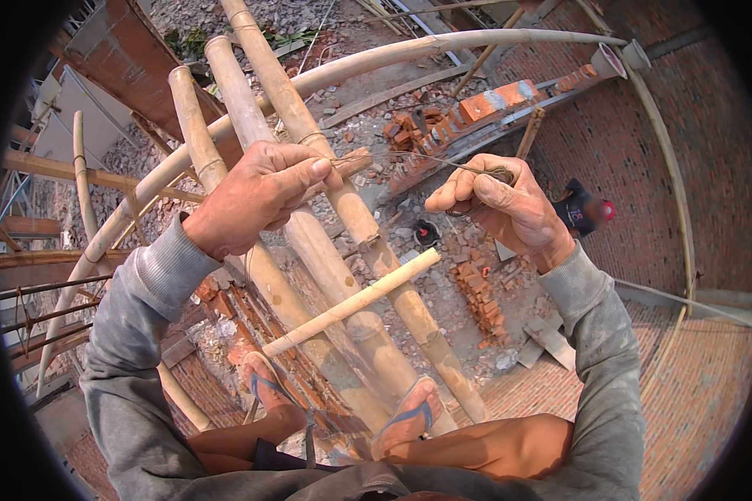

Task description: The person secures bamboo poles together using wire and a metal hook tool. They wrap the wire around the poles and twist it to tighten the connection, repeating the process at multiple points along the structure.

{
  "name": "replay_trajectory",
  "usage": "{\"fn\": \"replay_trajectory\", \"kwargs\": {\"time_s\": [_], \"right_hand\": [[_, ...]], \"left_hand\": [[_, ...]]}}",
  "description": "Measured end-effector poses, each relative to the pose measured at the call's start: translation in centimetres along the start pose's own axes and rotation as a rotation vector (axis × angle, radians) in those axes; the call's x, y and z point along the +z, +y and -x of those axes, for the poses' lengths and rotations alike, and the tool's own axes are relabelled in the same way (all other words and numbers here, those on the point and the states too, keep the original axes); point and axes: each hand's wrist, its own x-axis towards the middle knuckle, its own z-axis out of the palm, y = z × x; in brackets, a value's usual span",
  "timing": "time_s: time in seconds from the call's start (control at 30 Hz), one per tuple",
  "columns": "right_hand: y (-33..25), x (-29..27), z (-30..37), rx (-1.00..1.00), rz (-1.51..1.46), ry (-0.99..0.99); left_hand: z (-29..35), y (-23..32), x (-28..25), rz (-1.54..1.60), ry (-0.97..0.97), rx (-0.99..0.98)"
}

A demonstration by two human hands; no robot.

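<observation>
The landmark is the bundle of three bamboo poles (309,242), which runs from the upper edge of the view down to the person's feet.

**Left hand.** The left hand (255,196) rests on top of the bundle, over the point where a long curved bamboo pole (409,52) crosses beneath it. Its fingers (305,171) are narrowed to a pinch: thumb and forefinger clamp one end of a thin binding wire (409,157) against the bundle. This placement probably anchors the wire at the joint, so that tension taken from the other side cannot slip.

**Right hand.** The right hand (497,204) hangs in free air, to the right of the bundle and apart from it. Its fingers are closed around a small dark coil of the same wire. Held away from the bundle, the hand keeps the strand taut and nearly level between the two hands.

**Wire position.** The wire spans from the left-hand pinch on the bundle across to the coil in the right hand. An existing wrap (313,136) circles a pole just above the left hand.

**Support.** Two feet in blue sandals (409,417) stand on the lower end of the bundle. A short bamboo stick (351,305) lies across the bundle below the hands, unheld.

**Surroundings.** Far beneath the bundle lie rubble, red bricks (480,296) and a brick wall (710,167). Another person (585,209) stands on the ground to the right of the bundle.
</observation>
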Motion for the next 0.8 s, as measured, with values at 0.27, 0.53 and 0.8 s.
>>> {"fn": "replay_trajectory", "kwargs": {"time_s": [0.27,0.53,0.8], "right_hand": [[1.3,-1.5,1.4,0.098,0.479,0.214],[0.4,-4.0,4.1,0.035,1.425,-0.262],[-1.8,5.5,1.0,0.139,0.655,0.064]], "left_hand": [[-1.1,-1.5,-1.9,-0.521,0.033,0.284],[-0.5,-4.2,-4.0,-1.015,0.043,0.594],[-3.6,-1.8,3.1,-0.753,-0.132,0.833]]}}
